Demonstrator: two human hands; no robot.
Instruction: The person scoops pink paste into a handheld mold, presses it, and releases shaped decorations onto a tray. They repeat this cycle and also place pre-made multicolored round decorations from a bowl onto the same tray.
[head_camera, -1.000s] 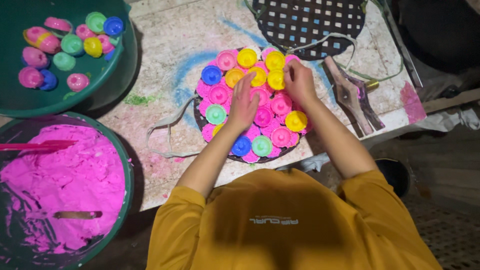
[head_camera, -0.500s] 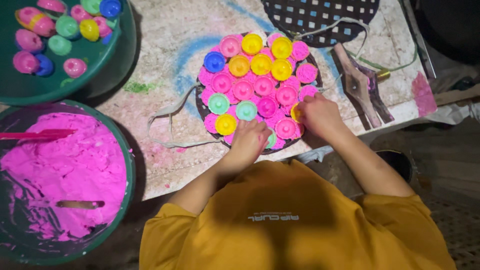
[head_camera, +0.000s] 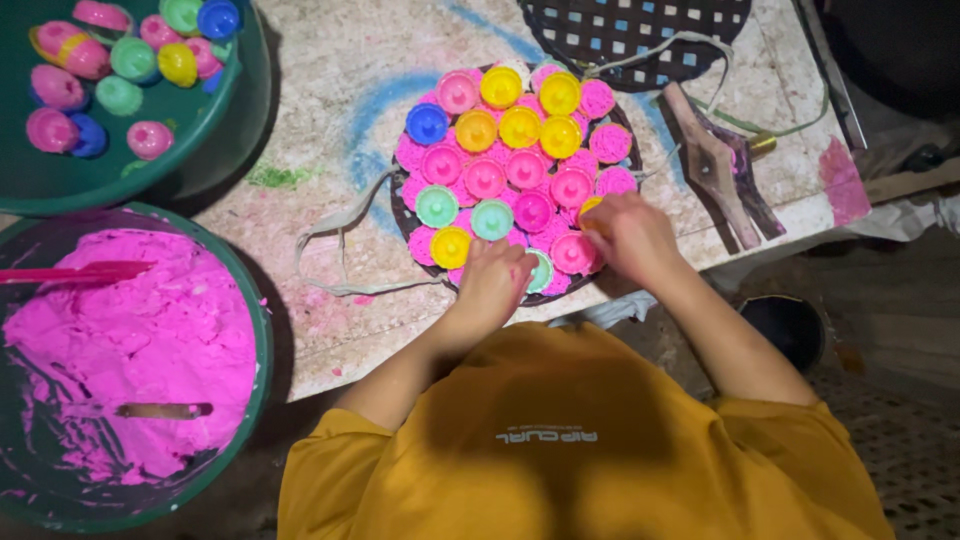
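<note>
I see both hands curled on the mould tray (head_camera: 408, 215): left hand (head_camera: 497, 283), right hand (head_camera: 630, 236); grips hidden.

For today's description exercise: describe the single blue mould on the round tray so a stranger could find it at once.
Start at the round dark tray in the middle of the stained table, packed with small coloured moulds. Go to its upper left edge, far from both hands. The blue mould sits there, the only blue one among pink, yellow and green neighbours.
</note>
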